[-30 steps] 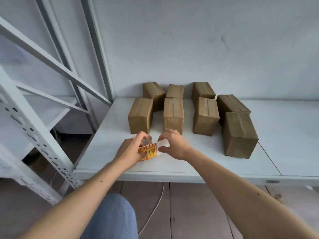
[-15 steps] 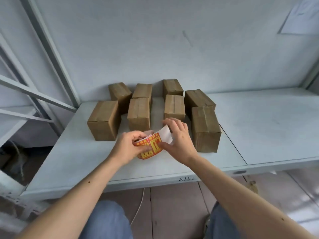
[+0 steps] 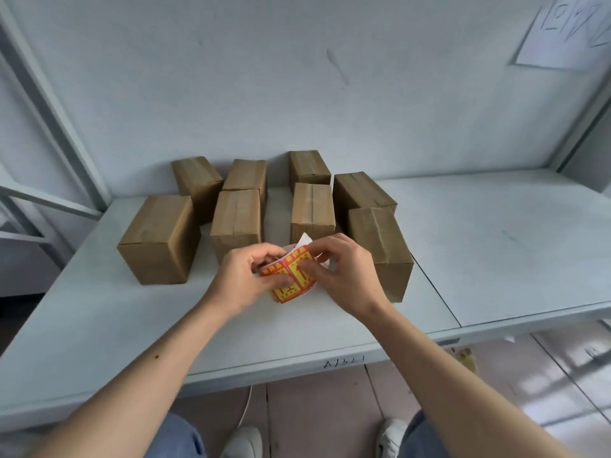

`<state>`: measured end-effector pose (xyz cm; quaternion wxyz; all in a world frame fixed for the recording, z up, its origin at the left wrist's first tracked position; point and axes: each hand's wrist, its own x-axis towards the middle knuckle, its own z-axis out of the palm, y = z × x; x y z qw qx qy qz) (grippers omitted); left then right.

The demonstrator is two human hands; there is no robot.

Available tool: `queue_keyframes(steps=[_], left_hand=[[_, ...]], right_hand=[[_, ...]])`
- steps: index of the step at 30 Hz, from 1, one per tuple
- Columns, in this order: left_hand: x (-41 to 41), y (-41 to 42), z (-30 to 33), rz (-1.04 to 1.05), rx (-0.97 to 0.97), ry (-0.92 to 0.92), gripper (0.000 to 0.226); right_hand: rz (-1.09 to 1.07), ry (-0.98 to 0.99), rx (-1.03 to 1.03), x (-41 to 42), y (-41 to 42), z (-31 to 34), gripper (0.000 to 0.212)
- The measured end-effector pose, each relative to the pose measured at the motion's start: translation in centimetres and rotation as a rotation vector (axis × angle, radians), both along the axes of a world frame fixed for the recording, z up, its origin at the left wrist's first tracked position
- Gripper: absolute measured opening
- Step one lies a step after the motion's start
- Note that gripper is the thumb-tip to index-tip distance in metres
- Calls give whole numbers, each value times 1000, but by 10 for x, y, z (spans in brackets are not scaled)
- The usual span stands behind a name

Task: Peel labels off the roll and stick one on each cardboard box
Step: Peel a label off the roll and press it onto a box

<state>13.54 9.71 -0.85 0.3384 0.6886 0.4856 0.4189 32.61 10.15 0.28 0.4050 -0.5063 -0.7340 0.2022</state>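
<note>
Several taped brown cardboard boxes stand in two rows on a pale shelf. No label shows on any of them. Just in front of the boxes, above the shelf, my left hand holds a roll of red and yellow labels. My right hand pinches the free end of the strip, fingertips on a label, with white backing paper curling up behind. The roll's core is hidden by my fingers.
A grey wall rises right behind the boxes, with a sheet of paper stuck at the upper right. Metal rack struts slant at the left. The shelf's front edge bears handwriting. My shoes and a white cable are on the floor.
The view has swung right and tilted down, so the boxes sit further left. Both hands have drawn closer on the roll, and the right fingers now press on the label strip.
</note>
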Motion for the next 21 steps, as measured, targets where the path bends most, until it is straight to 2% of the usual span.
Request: queue_keyframes(steps=[4,10,12,14,17,19,21], left_hand=[[5,2,-1,5,-23,-34,30],[7,4,3,55,16,51,30],[6,4,-2,72,87,158,32],[6,3,-11,62,182,399,33],[12,1,-26,78,369,746,23],[16,1,-31,114,385,817,22],[21,0,-31,162,347,804,38]], right_hand=[[-40,-4,-1,6,-3,1,9],[-33,54,-51,15,-7,11,5],[-60,109,-59,22,-7,17,4],[-102,157,-72,33,-2,27,4],[-179,269,-127,59,12,41,15],[-233,315,-168,76,22,46,18],[-263,342,-223,91,31,48,17]])
